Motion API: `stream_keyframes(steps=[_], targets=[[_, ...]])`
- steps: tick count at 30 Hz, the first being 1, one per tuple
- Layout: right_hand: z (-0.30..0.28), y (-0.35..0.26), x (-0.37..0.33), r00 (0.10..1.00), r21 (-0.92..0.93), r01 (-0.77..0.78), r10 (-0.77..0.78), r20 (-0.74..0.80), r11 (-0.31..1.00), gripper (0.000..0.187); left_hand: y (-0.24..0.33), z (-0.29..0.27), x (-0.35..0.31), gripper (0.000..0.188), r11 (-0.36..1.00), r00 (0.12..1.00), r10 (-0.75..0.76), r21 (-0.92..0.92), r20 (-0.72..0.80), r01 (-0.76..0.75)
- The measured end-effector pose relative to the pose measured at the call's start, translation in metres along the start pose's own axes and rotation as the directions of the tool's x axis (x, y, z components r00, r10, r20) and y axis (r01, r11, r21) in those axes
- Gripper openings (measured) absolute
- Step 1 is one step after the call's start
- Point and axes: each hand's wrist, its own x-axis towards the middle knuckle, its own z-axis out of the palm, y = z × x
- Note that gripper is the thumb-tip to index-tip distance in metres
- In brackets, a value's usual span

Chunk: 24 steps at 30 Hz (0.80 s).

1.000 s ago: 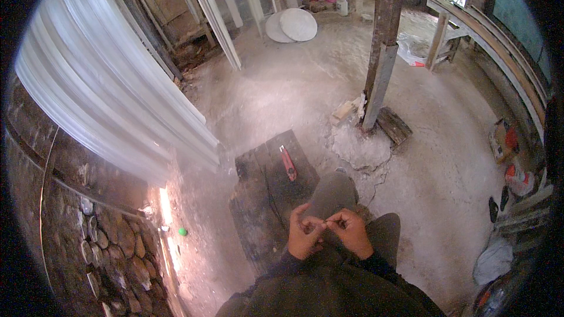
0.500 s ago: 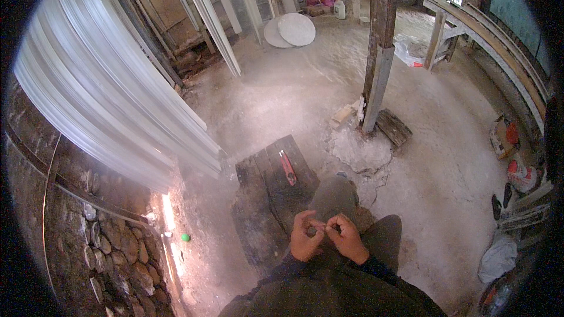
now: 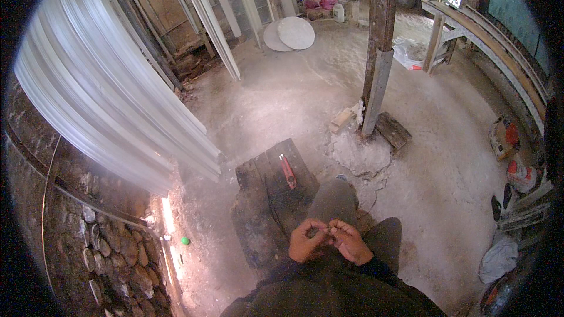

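Observation:
Over my lap, my left hand (image 3: 306, 240) and my right hand (image 3: 350, 241) meet at the fingertips. Both are pinched closed. Whatever lies between the fingers is too small to make out. Just ahead of my hands stands a dark, worn wooden bench (image 3: 249, 199). On its top rests a red utility knife (image 3: 288, 171), its pale end pointing away from me. Neither hand touches the knife.
Long whitish corrugated sheets (image 3: 111, 82) lean at the left above stacked stones (image 3: 126, 252). Ahead rises a wooden post (image 3: 378, 64) on a rough concrete base (image 3: 361, 152). Two pale round discs (image 3: 295, 33) lie farther back. A long wooden workbench (image 3: 499, 47) runs along the right.
My left fingers, raised and spread a moment ago, have curled down toward the right fingertips. Both hands stay over my lap. The knife has not moved on the bench.

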Motion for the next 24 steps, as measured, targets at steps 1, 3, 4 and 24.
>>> stream_keyframes(steps=[1, 3, 4, 24], targets=[[0.0, -0.001, 0.0, 1.0, 0.011, -0.012, 0.012, -0.002, 1.0, 0.011, 0.0, -0.001, -0.001, 0.012, 1.0, 1.0, 0.001, 0.028, -0.004, -0.001], [0.002, -0.003, 0.0, 1.0, 0.013, -0.02, 0.02, 0.005, 1.0, 0.012, -0.003, -0.003, -0.001, 0.013, 0.99, 0.996, 0.091, 0.109, -0.02, -0.089], [0.002, -0.003, 0.0, 1.0, 0.007, -0.014, 0.014, 0.013, 1.0, 0.012, -0.009, -0.004, -0.001, 0.015, 0.971, 0.983, 0.18, 0.163, -0.024, -0.174], [0.017, -0.008, 0.0, 0.986, -0.335, 0.087, -0.129, -0.105, 0.938, 0.014, -0.01, -0.003, -0.003, 0.017, 0.997, 0.982, 0.07, 0.033, -0.174, -0.065]])
